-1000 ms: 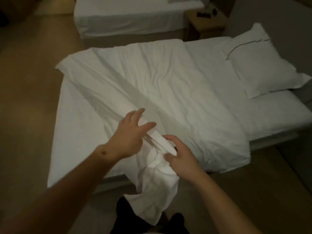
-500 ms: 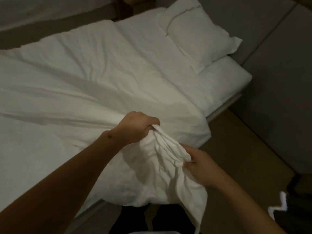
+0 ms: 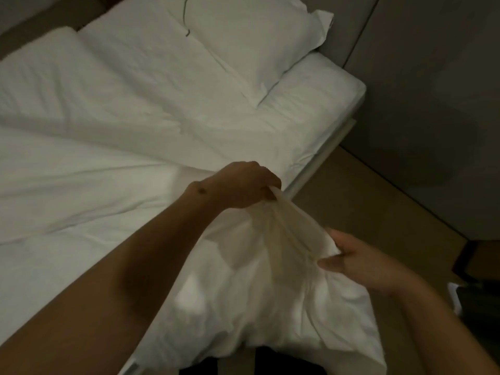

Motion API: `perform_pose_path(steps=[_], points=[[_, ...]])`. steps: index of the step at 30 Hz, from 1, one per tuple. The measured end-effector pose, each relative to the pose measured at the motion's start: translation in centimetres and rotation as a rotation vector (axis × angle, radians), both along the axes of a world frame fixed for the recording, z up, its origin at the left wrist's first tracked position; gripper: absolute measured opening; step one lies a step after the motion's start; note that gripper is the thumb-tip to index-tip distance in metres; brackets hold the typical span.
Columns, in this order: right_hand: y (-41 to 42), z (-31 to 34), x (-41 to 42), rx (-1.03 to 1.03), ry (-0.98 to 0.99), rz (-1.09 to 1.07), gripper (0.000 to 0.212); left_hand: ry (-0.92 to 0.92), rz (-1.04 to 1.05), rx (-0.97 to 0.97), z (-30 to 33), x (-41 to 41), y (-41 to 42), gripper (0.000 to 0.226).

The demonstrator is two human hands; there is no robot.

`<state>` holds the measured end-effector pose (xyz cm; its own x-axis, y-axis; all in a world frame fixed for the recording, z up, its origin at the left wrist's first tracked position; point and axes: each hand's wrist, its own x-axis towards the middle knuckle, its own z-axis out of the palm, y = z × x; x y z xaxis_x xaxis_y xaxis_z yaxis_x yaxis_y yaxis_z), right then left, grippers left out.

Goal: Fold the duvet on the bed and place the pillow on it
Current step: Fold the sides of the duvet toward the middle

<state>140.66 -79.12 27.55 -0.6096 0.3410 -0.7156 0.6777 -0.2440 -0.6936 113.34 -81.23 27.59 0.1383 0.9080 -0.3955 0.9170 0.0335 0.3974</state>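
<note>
On the left of my view the white duvet (image 3: 89,169) lies spread across the bed (image 3: 349,104), creased, with long folds running toward the near edge where I have it gathered. Its near corner hangs off the side of the bed in front of me, bunched and sagging down toward my legs.

My left hand (image 3: 243,185) comes in from the lower left, the bare forearm crossing over the duvet. It is closed into a fist, knuckles up, and it grips a pinched ridge of the duvet's edge at the fingertips. From that grip the fabric runs taut, in narrow pleats, down and to the right.

My right hand (image 3: 359,261) holds the other end of that stretch. The thumb and fingers pinch the gathered cloth, with the palm turned partly toward me; the hand is slightly blurred. The two hands are apart, with the stretched edge between them.

Further back and to the right, the white pillow (image 3: 251,41) rests at the head of the bed, lying flat on the sheet, well apart from both hands. Right of the bed I see tan floor (image 3: 378,201) and a grey wall (image 3: 433,104).
</note>
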Motion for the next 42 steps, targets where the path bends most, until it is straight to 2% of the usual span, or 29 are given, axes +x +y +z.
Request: perform_pose_path(steps=[2, 5, 6, 8, 12, 17, 19, 23, 25, 29, 34, 37, 42], points=[[5.3, -3.7, -0.5, 0.007, -0.007, 0.094, 0.041, 0.030, 0.011, -0.066, -4.4, 0.0, 5.2, 0.028], [9.8, -14.1, -2.9, 0.136, -0.144, 0.307, 0.066, 0.143, 0.035, -0.195, -14.2, 0.3, 9.5, 0.035], [10.4, -18.1, -3.4, 0.196, -0.221, 0.357, 0.074, 0.202, 0.047, -0.245, -17.4, 0.8, 9.6, 0.046], [10.8, -24.6, -4.1, 0.349, -0.338, 0.363, 0.076, 0.274, 0.110, -0.285, -22.7, 1.9, 8.5, 0.068], [9.7, -30.9, -5.4, 0.537, -0.252, 0.215, 0.085, 0.331, 0.242, -0.015, -27.8, 3.3, 3.5, 0.071], [8.3, -33.4, -7.8, 0.725, -0.122, 0.184, 0.094, 0.326, 0.397, 0.090, -29.2, 2.7, -0.7, 0.074], [9.0, -33.2, -9.5, 0.782, -0.084, 0.196, 0.093, 0.310, 0.520, 0.077, -28.9, 1.5, -1.8, 0.077], [9.0, -31.5, -13.8, 0.832, -0.007, 0.295, 0.089, 0.268, 0.694, -0.212, -30.2, -0.4, -4.3, 0.088], [8.2, -29.4, -15.9, 0.857, 0.018, 0.326, 0.088, 0.231, 0.732, -0.257, -29.9, -0.4, -5.6, 0.084], [3.5, -22.7, -19.4, 0.892, 0.185, 0.441, 0.082, 0.105, 1.045, -0.070, -23.2, -0.6, -9.0, 0.067], [-5.7, -15.0, -22.0, 0.775, 0.193, 0.595, 0.082, 0.099, 1.342, 0.036, -13.8, 0.2, -16.9, 0.065], [-12.7, -9.8, -23.1, 0.734, 0.218, 0.688, 0.078, 0.094, 1.518, 0.083, -10.0, 2.0, -23.5, 0.061], [-26.4, -2.6, -24.2, 0.779, 0.297, 0.937, 0.075, 0.141, 1.773, 0.117, -5.5, 4.8, -37.7, 0.061]])
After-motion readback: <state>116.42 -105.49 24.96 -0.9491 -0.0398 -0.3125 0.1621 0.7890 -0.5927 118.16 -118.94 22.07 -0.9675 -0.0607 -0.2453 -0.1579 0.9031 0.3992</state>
